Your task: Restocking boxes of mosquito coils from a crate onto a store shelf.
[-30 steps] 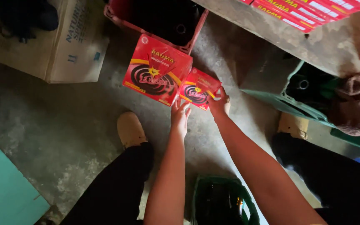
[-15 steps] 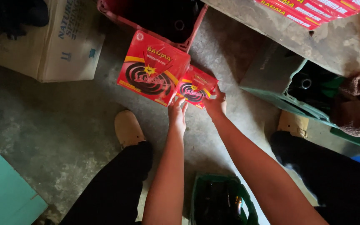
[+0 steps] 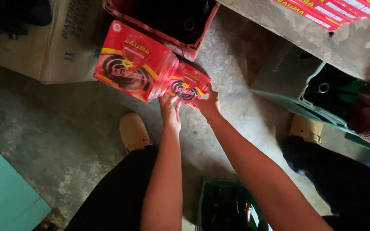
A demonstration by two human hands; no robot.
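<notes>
Both my arms reach down over a concrete floor. My left hand (image 3: 170, 112) touches the lower edge of a stack of flat red boxes (image 3: 133, 62) printed with a dark spiral; the stack leans against a red crate. My right hand (image 3: 207, 105) grips a smaller-looking red box of the same kind (image 3: 187, 83), tucked beside the stack. The fingers of both hands curl round the box edges.
A red bottle crate (image 3: 193, 45) stands behind the boxes, a cardboard carton (image 3: 61, 47) at upper left. Green crates (image 3: 296, 92) (image 3: 225, 205) sit at right and near my legs. More red boxes (image 3: 335, 10) lie on a ledge. My tan shoe (image 3: 132, 130) is below.
The stack and the single box have shifted slightly leftward and up in view; both hands followed, staying on the boxes.
</notes>
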